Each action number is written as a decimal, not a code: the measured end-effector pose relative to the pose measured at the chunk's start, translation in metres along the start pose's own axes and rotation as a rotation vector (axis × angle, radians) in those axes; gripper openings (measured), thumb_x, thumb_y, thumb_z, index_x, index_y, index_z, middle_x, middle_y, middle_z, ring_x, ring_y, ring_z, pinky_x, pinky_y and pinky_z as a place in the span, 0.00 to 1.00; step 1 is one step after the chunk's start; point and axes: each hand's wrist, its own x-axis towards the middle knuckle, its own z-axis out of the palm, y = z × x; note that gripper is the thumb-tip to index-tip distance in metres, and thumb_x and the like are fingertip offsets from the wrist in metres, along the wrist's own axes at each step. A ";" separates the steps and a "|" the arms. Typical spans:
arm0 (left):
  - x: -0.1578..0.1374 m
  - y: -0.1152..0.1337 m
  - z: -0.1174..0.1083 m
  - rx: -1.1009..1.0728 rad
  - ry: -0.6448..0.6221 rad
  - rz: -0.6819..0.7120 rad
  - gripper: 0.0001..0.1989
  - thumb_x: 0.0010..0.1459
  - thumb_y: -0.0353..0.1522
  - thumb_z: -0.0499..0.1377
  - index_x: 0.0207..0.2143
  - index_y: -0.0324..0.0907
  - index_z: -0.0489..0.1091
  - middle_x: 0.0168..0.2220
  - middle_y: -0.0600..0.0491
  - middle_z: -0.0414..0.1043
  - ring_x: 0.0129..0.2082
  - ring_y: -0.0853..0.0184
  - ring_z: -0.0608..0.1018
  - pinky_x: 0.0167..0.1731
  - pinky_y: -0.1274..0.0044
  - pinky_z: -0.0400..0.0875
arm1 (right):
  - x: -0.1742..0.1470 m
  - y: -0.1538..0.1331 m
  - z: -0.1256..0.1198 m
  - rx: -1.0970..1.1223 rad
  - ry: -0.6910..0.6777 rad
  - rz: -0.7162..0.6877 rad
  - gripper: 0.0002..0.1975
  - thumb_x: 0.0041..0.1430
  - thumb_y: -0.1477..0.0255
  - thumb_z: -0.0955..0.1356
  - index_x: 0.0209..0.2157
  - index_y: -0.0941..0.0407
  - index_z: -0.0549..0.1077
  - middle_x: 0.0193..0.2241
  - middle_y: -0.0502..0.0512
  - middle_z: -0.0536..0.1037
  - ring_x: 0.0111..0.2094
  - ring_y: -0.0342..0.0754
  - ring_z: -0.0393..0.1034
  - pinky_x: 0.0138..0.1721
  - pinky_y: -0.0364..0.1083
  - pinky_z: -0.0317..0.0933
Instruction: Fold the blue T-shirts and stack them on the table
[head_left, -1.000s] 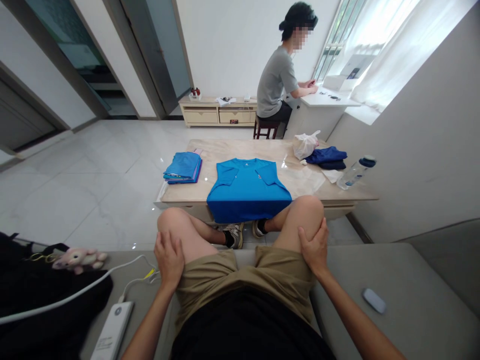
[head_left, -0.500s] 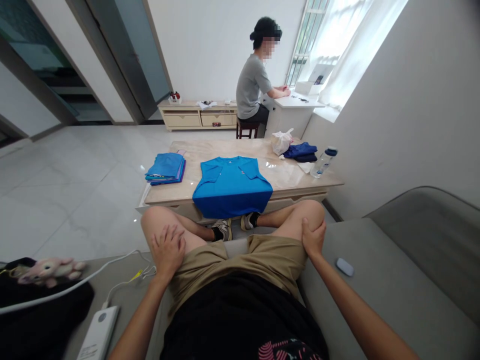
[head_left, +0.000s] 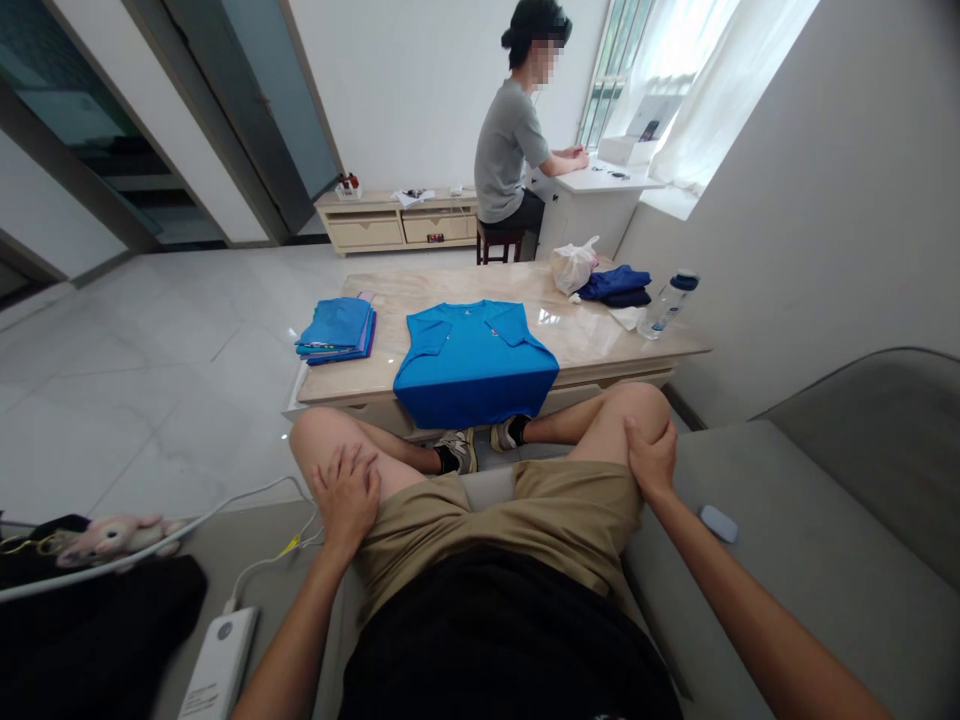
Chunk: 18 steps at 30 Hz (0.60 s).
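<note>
My left hand [head_left: 346, 497] lies flat on my left thigh near the knee, its fingers spread and nothing in it. On the outer side of my right knee rests my right hand [head_left: 652, 456], thumb apart from the fingers; the fingertips are partly hidden behind the knee. It holds nothing. In front of my legs, a blue T-shirt [head_left: 478, 340] is laid out on the coffee table [head_left: 375, 380], sleeves folded inward and its lower part hanging over the near edge. Left of it sits a stack of folded clothes [head_left: 335, 325], blue on top. Neither hand touches the clothes.
At the table's right are a plastic bag [head_left: 574, 265], dark blue clothing [head_left: 615, 285] and a water bottle [head_left: 666, 308]. A white power bank [head_left: 217, 665] with cables lies beside me, left. A small rounded case [head_left: 718, 523] is on the sofa, right. A person [head_left: 510, 150] sits beyond.
The view has tilted down and shifted slightly left, so the scene sits a little differently in the picture. My hands stay on my legs; the T-shirt and stack have not moved.
</note>
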 end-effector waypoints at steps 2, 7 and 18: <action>-0.001 0.000 0.000 0.008 0.005 0.000 0.23 0.72 0.37 0.50 0.56 0.43 0.83 0.70 0.39 0.75 0.76 0.42 0.66 0.78 0.39 0.43 | 0.000 0.002 -0.002 -0.006 -0.003 0.007 0.62 0.53 0.34 0.71 0.73 0.67 0.62 0.71 0.84 0.69 0.71 0.76 0.66 0.73 0.67 0.58; -0.005 -0.001 0.002 -0.019 0.019 0.000 0.23 0.72 0.37 0.51 0.56 0.43 0.83 0.71 0.40 0.75 0.76 0.42 0.66 0.78 0.40 0.44 | -0.002 0.000 -0.003 -0.015 -0.004 -0.022 0.61 0.56 0.35 0.69 0.72 0.71 0.60 0.73 0.89 0.64 0.73 0.79 0.62 0.75 0.69 0.55; -0.009 -0.001 -0.002 -0.034 0.044 0.012 0.22 0.72 0.37 0.51 0.54 0.46 0.83 0.69 0.42 0.77 0.76 0.45 0.67 0.79 0.41 0.44 | -0.012 -0.023 0.000 -0.079 -0.067 -0.196 0.60 0.62 0.38 0.66 0.78 0.69 0.51 0.78 0.84 0.56 0.79 0.75 0.52 0.77 0.68 0.49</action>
